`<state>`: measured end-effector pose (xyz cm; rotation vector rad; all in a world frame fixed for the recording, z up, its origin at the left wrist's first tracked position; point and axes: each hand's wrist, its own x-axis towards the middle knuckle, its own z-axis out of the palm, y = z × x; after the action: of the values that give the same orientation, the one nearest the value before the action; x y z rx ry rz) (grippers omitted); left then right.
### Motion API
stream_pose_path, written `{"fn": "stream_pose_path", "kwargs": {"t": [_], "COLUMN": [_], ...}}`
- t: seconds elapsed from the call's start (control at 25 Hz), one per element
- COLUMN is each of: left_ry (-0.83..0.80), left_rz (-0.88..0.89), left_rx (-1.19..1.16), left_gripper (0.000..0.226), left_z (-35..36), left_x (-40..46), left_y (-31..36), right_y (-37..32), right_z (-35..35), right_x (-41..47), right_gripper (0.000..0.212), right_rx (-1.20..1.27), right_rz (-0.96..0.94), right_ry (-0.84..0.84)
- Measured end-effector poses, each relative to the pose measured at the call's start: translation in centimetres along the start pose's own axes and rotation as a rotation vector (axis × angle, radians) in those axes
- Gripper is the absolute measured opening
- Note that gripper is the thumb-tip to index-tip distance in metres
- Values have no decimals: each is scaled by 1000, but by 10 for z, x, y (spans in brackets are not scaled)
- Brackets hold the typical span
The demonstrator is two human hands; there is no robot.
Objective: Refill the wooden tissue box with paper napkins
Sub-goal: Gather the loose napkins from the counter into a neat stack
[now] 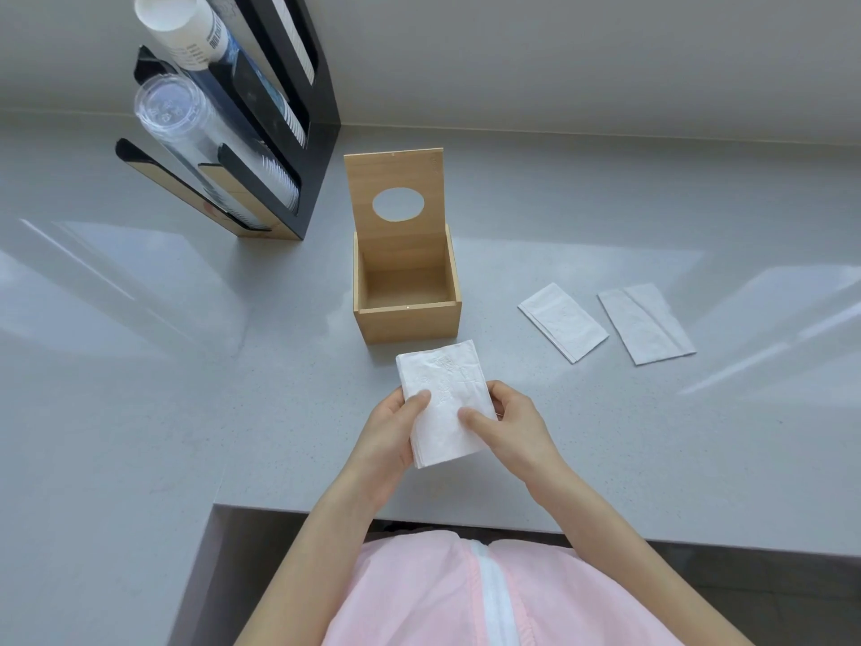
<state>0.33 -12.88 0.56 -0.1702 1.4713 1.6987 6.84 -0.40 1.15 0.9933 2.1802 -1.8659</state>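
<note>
- Box (406, 291): a wooden tissue box stands on the grey counter (140, 389), in the middle of the view, just beyond the hands. Its lid (396, 179) is swung up at the back and stands upright, showing an oval hole. The inside is bare wood, with no napkins in it.
- Stack (442, 403): a thick pile of white folded napkins with a faint embossed pattern, held above the counter just in front of the box and not touching it. Its far corner reaches toward the box's front wall.
- Left hand (396, 426): grips the stack's left edge, thumb lying on the top sheet, fingers hidden beneath.
- Right hand (505, 424): grips the stack's right edge, thumb pressed on top, fingers curled round the side and under.
- Both hands are clamped on the same stack, one at each side, with the paper between them.
- Near napkin (563, 321): a folded white napkin lies flat on the counter to the right of the box, well apart from it.
- Far napkin (647, 323): another folded napkin lies just beside the first, further right, the two not touching.
- Rack (261, 132): a black and wood cup holder stands at the back left, bearing a sleeve of white paper cups (186, 25) above and clear plastic cups (172, 114) below.
- A pink garment (419, 594) shows at the bottom edge.
</note>
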Motion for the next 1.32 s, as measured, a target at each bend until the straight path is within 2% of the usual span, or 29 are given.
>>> {"fn": "stream_pose_path", "kwargs": {"t": [0.16,0.24,0.4,0.48,0.6,0.68,0.84,1.04,1.12,1.24,1.32], "left_ry": [32,24,20,13,-7,-12,-2,3,1,1,-8], "left_rz": [-3,5,10,4,-9,-22,-42,-49,-49,-46,-41], "left_rx": [92,92,73,70,76,78,69,61,63,55,54], "left_gripper": [30,30,25,22,23,23,22,22,22,22,22], "left_z": [5,8,13,15,20,23,25,26,27,26,26], "left_x": [8,13,25,30,34,37,39,40,39,39,39], "left_y": [2,6,12,15,17,18,16,15,14,14,14], "right_y": [2,3,0,0,-3,-4,-7,-14,-13,-9,-5], "right_z": [-7,-15,-47,-69,-97,-108,-111,-118,-121,-119,-113], "right_x": [6,12,34,53,82,98,118,129,128,123,118], "right_gripper": [16,11,10,10,27,36,45,48,30,27,12], "right_rx": [-5,-4,78,-111,-465,-634,-963,-847,-792,-728,-672], "right_rz": [1,5,17,-19,-47,-20,88,241,270,247,176], "right_ry": [-30,-49,38,183,355,367,284,201,172,190,261]}}
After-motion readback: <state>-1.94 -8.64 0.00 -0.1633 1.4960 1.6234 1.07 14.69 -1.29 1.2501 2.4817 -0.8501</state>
